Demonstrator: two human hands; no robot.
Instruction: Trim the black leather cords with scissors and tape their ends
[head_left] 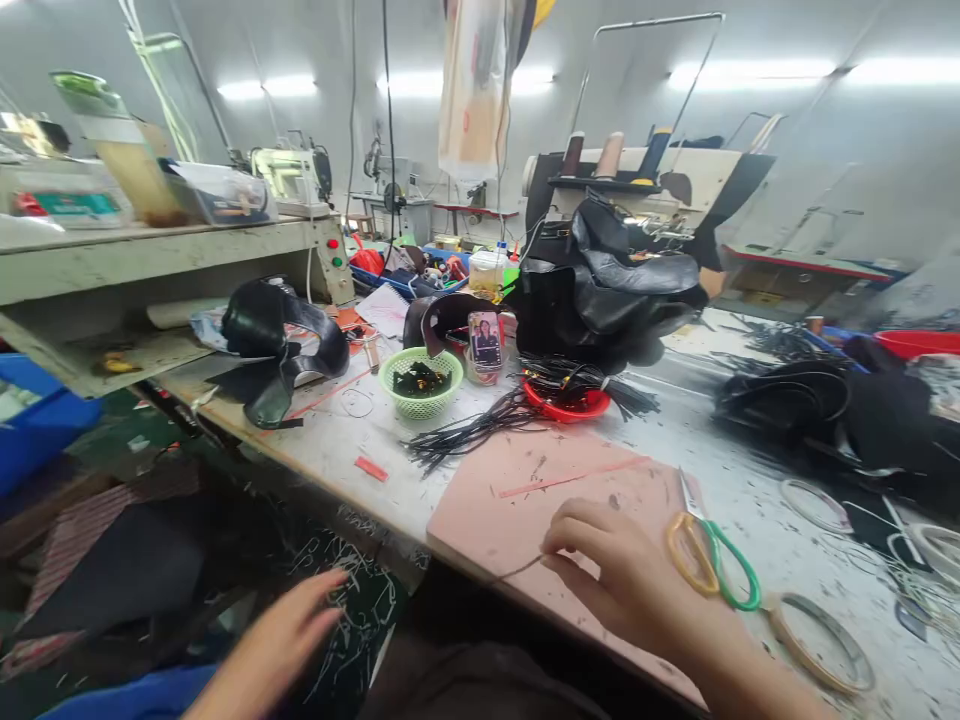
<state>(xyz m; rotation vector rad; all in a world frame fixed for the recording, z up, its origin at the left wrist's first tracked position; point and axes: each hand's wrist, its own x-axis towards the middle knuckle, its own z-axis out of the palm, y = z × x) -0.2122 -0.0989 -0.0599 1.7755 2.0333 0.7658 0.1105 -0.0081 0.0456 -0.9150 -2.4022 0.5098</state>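
My right hand [611,560] is over the front of a pink mat [480,500], finger and thumb pinched on a thin dark strip [517,572] that runs off towards the lap. Lower and to the left, my left hand [296,625] hangs past the table edge, slightly blurred, with fingers stretched out and nothing seen in them. Scissors [716,560] with one yellow and one green handle lie right of my right hand. A thin red ruler-like strip [574,478] rests on the mat. Behind it, black straps [480,425] trail from a red basket [566,405].
A green basket [420,398] holds small black pieces. Near it a phone [485,338] stands propped up. Black leather pieces [285,335] lie at the left, and a large black leather bundle [607,280] hangs on the sewing machine [705,180]. A tape roll [821,645] lies front right.
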